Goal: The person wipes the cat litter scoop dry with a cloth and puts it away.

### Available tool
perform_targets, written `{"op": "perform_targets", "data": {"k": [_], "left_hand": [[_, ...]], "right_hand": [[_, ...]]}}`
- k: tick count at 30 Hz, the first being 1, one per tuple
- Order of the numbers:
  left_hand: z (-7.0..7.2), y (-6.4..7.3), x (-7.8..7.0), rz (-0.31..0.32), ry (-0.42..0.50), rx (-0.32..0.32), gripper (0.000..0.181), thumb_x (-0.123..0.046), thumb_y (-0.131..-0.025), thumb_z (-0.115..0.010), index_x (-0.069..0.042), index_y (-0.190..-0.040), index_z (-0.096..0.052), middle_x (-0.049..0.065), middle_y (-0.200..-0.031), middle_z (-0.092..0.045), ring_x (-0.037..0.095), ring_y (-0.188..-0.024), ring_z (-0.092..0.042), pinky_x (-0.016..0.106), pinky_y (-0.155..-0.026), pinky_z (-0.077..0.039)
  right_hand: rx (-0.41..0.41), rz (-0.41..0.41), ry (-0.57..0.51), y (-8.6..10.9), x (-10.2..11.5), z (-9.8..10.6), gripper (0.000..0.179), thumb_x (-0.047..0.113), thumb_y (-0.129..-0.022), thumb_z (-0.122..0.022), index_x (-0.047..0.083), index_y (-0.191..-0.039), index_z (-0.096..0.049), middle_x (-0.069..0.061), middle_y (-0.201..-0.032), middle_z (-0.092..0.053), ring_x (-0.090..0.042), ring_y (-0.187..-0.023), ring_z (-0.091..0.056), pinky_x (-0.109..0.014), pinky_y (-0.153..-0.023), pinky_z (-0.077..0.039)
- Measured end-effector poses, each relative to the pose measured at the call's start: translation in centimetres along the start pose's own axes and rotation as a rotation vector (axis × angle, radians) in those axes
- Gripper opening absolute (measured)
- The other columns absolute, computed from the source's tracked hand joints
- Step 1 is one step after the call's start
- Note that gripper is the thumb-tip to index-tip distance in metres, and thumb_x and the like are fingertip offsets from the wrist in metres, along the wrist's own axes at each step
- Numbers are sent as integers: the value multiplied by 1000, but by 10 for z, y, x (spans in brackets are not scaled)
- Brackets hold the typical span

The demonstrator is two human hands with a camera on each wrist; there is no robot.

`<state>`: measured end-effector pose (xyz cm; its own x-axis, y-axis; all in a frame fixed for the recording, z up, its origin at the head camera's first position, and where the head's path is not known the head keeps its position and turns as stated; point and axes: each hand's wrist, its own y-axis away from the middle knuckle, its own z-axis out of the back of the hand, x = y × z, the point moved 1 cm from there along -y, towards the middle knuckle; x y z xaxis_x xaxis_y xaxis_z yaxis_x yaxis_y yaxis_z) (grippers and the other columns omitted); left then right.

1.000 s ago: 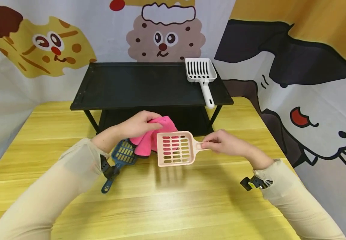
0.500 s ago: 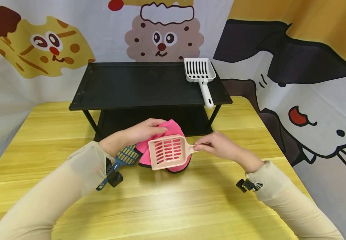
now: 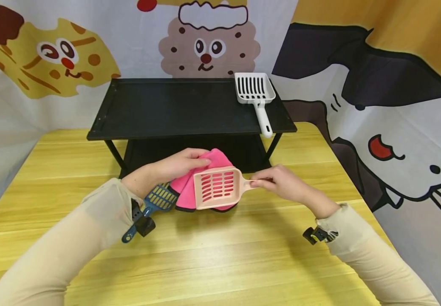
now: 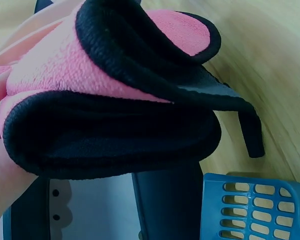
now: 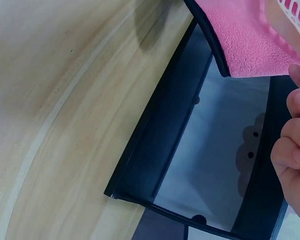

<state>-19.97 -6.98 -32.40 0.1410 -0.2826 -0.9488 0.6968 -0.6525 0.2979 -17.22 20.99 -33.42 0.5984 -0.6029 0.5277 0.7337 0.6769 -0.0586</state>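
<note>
In the head view my right hand [image 3: 281, 182] grips the handle of a pale pink slotted litter scoop [image 3: 236, 189], held above the table with its pan toward the left. My left hand [image 3: 176, 165] holds a bright pink cloth with black edging [image 3: 185, 192] behind and against the pan; pink shows through the slots. Folds of the cloth [image 4: 50, 70] fill much of the left wrist view. The right wrist view catches curled fingers [image 5: 295, 135] on the handle and a hanging cloth corner [image 5: 245, 45]. Whether the cloth presses the pan's underside is hidden.
A blue slotted scoop [image 3: 161, 197] lies on the wooden table [image 3: 213, 259], partly under my left wrist. Behind my hands stands a black two-tier rack [image 3: 174, 106]. On its top shelf, at the right, rests a white scoop [image 3: 260, 104], its handle overhanging the front edge.
The cloth has come from left of the scoop to behind its pan, now covering all the slots. The scoop has shifted slightly left, dipped and risen again. Both hands keep their hold.
</note>
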Motion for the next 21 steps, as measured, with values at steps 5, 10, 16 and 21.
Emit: {"op": "perform_targets", "data": {"k": [5,10,16,21], "left_hand": [[1,1,0,12,-5,-2,38,-22,-99,-45,-8,-134,-45,4,-93,-64,17,-74,-69,35,-69,-57],[2,2,1,16,-10,-15,36,-23,-99,-45,-7,-132,-46,5,-93,-64,17,-74,-70,35,-69,-57],[3,4,0,17,-7,-22,36,-23,-99,-44,-6,-131,-46,6,-95,-65,17,-75,-70,34,-69,-57],[4,7,0,24,-8,-34,36,-24,-99,-45,-7,-130,-46,5,-94,-65,17,-74,-70,34,-69,-57]], "right_hand": [[-6,-4,8,1,-1,3,12,21,-88,-62,13,-87,-70,6,-76,-64,-3,-61,-45,-20,-57,-41],[-9,-18,0,3,0,5,11,19,-88,-62,12,-87,-71,4,-76,-64,-3,-60,-45,-20,-56,-41],[-10,-36,-10,4,-1,7,11,18,-88,-62,11,-87,-71,4,-73,-63,-3,-58,-44,-20,-54,-39],[-11,-56,-21,7,-4,8,12,19,-89,-61,11,-87,-70,5,-70,-60,-3,-57,-43,-20,-54,-38]]}}
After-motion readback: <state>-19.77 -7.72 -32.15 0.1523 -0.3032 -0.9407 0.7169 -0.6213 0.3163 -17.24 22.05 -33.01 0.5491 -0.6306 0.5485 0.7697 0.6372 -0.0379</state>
